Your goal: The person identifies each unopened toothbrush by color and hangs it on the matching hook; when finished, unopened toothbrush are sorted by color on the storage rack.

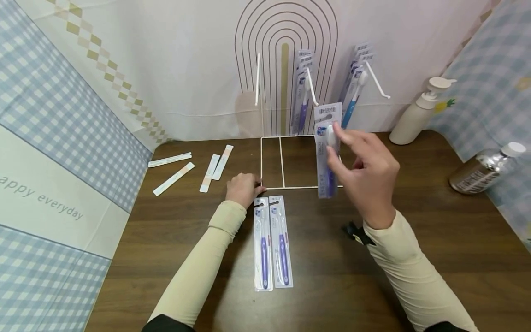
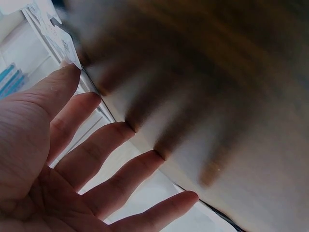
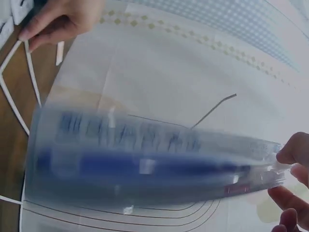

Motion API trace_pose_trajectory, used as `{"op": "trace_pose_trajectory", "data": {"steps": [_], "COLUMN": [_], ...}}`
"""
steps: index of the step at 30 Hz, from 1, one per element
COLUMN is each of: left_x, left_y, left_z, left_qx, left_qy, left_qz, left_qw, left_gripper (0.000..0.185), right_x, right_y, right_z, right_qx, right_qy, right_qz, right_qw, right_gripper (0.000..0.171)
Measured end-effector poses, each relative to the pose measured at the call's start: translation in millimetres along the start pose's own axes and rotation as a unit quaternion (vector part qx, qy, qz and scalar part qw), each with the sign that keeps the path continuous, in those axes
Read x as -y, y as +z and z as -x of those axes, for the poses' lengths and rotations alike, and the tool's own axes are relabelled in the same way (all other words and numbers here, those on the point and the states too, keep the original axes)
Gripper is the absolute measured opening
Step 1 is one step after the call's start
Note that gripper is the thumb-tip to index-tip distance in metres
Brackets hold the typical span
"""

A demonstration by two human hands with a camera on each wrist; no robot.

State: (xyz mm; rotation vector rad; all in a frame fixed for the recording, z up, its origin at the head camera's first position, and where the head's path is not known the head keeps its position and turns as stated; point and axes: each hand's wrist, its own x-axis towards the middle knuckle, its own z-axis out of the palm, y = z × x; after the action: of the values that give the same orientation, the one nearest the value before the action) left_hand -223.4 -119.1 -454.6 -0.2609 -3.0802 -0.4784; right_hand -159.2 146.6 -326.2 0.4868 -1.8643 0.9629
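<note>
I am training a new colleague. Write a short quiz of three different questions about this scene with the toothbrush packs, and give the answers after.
1. True or false: the right hand holds a toothbrush pack up above the table.
2. How many purple toothbrush packs lie flat in front of the person?
A. one
B. two
C. four
3. Fill in: the left hand rests at the corner of the white wire ____.

Key
1. True.
2. B: two packs lie side by side.
3. Rack: its base lies on the table.
</note>
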Motion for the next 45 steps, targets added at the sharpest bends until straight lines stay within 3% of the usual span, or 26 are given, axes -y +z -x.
{"op": "trace_pose_trajectory", "data": {"steps": [15, 21, 28, 37, 45], "left_x": [2.4, 2.2, 1.4, -0.6, -0.9], "left_y": [1.4, 2.0, 1.5, 1.0, -0.6], "left_z": [0.4, 0.5, 0.6, 0.5, 0.6], "left_qx": [0.006, 0.005, 0.008, 0.007, 0.002], "left_qy": [-0.008, -0.01, -0.009, -0.006, 0.0], "left_qz": [-0.001, -0.004, -0.004, -0.011, -0.007], "left_qw": [0.9999, 0.9999, 0.9999, 0.9999, 1.0], "left_gripper": [0.028, 0.028, 0.028, 0.023, 0.021], "right_x": [-22.3, -40.7, -63.2, -74.1, -75.2], "right_y": [42.9, 65.0, 89.0, 99.0, 99.1], "right_z": [-10.6, -18.8, -35.0, -52.4, -55.1], "right_qx": [0.004, 0.024, 0.013, 0.035, 0.039], "right_qy": [0.05, 0.052, 0.088, 0.119, 0.123], "right_qz": [-0.022, 0.008, 0.019, 0.055, 0.053], "right_qw": [0.998, 0.998, 0.996, 0.991, 0.99], "right_gripper": [0.038, 0.035, 0.036, 0.038, 0.04]}}
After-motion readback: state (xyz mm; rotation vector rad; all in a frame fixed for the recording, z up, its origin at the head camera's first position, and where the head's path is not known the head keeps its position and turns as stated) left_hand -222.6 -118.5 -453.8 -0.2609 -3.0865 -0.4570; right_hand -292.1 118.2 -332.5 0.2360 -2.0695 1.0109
